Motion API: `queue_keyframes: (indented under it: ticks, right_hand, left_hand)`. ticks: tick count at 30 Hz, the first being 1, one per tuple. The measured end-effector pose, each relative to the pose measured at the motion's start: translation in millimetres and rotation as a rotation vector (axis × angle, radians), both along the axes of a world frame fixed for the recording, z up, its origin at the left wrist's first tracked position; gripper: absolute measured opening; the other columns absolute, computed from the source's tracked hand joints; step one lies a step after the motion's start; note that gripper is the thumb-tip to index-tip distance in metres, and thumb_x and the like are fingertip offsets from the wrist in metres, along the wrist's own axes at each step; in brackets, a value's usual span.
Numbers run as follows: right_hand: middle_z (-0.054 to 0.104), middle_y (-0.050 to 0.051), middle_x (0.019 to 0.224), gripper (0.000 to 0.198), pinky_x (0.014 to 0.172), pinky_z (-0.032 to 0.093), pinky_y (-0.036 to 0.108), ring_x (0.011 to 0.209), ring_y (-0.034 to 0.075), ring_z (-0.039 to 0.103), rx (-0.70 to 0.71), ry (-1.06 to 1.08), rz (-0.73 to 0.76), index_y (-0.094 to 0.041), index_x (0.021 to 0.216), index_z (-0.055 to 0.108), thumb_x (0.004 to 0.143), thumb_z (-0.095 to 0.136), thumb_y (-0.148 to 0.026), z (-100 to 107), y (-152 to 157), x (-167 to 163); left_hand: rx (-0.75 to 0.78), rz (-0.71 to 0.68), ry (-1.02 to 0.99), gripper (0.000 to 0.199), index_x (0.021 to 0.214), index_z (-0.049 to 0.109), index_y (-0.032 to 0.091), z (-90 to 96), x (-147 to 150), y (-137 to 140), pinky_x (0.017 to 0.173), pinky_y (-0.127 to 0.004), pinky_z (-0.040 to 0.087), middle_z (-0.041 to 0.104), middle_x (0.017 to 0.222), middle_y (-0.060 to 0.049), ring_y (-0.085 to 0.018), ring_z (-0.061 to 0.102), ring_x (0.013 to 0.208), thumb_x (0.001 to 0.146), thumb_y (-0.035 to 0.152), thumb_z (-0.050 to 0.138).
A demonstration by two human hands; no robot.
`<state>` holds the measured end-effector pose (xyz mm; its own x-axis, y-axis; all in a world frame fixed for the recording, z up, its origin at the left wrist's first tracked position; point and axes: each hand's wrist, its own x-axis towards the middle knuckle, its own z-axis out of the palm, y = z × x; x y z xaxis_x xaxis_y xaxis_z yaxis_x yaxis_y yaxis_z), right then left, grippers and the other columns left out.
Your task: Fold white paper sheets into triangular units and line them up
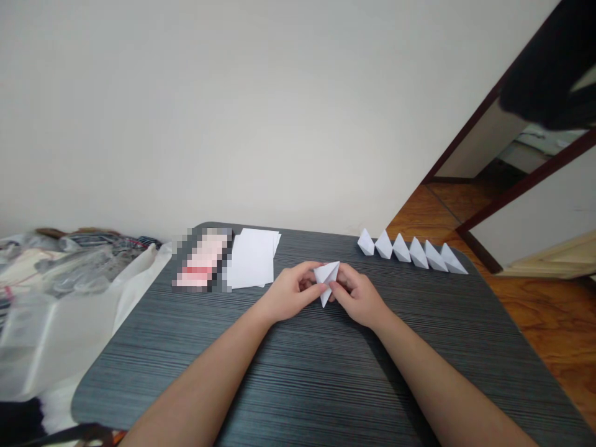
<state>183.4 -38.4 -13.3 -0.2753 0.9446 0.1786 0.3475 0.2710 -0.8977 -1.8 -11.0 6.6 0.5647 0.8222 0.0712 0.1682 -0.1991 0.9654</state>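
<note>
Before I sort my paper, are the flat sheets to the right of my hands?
No, the flat sheets lie to the left of both the left hand and the right hand.

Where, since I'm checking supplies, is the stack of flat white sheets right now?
In the head view, the white sheets lie toward the dark table's far left, just right of the pixelated item and beyond the left hand.

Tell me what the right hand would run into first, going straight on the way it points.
The folded white paper, which the right hand is touching; just past it, the left hand seems next in line, though depth is hard to judge from this single view.
</note>
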Motion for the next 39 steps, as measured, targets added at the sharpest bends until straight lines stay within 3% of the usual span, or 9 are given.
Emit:
queue_keyframes:
  ticks: [5, 9, 14, 21, 31, 39]
  right_hand:
    - [0.061, 0.0, 0.067, 0.036, 0.058, 0.046, 0.026, 0.057, 0.013, 0.059, -0.01, -0.003, -0.03, -0.021, 0.126, 0.045, 0.089, 0.043, -0.022, 1, 0, 1]
    - [0.058, 0.0, 0.062, 0.034, 0.055, 0.045, 0.026, 0.053, 0.012, 0.055, -0.003, 0.028, -0.052, -0.02, 0.122, 0.052, 0.091, 0.04, -0.026, -1, 2, 3]
    - [0.056, 0.0, 0.061, 0.035, 0.053, 0.044, 0.026, 0.051, 0.011, 0.051, 0.03, 0.051, -0.099, -0.019, 0.121, 0.055, 0.091, 0.041, -0.028, -7, 4, 6]
    - [0.057, 0.001, 0.068, 0.035, 0.055, 0.044, 0.026, 0.053, 0.011, 0.052, 0.072, 0.067, -0.087, -0.021, 0.121, 0.056, 0.089, 0.043, -0.023, -7, 5, 5]
    - [0.056, 0.003, 0.079, 0.036, 0.059, 0.046, 0.028, 0.063, 0.013, 0.054, 0.139, 0.037, -0.017, -0.023, 0.116, 0.061, 0.087, 0.041, -0.015, -2, 4, 7]
    - [0.057, 0.004, 0.077, 0.038, 0.059, 0.046, 0.029, 0.062, 0.013, 0.054, 0.099, 0.084, 0.023, -0.023, 0.125, 0.053, 0.089, 0.043, -0.021, -2, 2, 8]
  left_hand:
    - [-0.025, -0.028, -0.039, 0.042, 0.123, 0.048, 0.015, -0.1, -3, 0, 0.059, -0.024, 0.044, 0.063, 0.083, -0.006, -0.012, 0.056, 0.065, 0.085, 0.032, 0.05]
    - [-0.043, -0.032, -0.116, 0.041, 0.126, 0.043, 0.016, -4.8, -4, 2, 0.065, -0.027, 0.047, 0.063, 0.088, -0.007, -0.012, 0.058, 0.068, 0.088, 0.031, 0.046]
    - [-0.066, 0.015, -0.123, 0.041, 0.127, 0.042, 0.017, -10.6, -3, 5, 0.067, -0.029, 0.05, 0.062, 0.076, -0.003, -0.013, 0.059, 0.065, 0.09, 0.034, 0.039]
    - [0.022, 0.041, -0.057, 0.036, 0.121, 0.052, 0.018, -10.0, -3, 7, 0.068, -0.028, 0.05, 0.062, 0.075, -0.003, -0.012, 0.058, 0.065, 0.092, 0.03, 0.035]
    - [-0.067, 0.052, -0.146, 0.029, 0.106, 0.058, 0.012, -9.8, -6, 8, 0.072, -0.03, 0.05, 0.063, 0.078, -0.006, -0.014, 0.061, 0.07, 0.088, 0.029, 0.043]
    - [-0.095, 0.101, -0.152, 0.026, 0.103, 0.05, 0.017, -11.2, -1, 8, 0.063, -0.026, 0.049, 0.062, 0.085, -0.003, -0.011, 0.061, 0.064, 0.081, 0.03, 0.057]
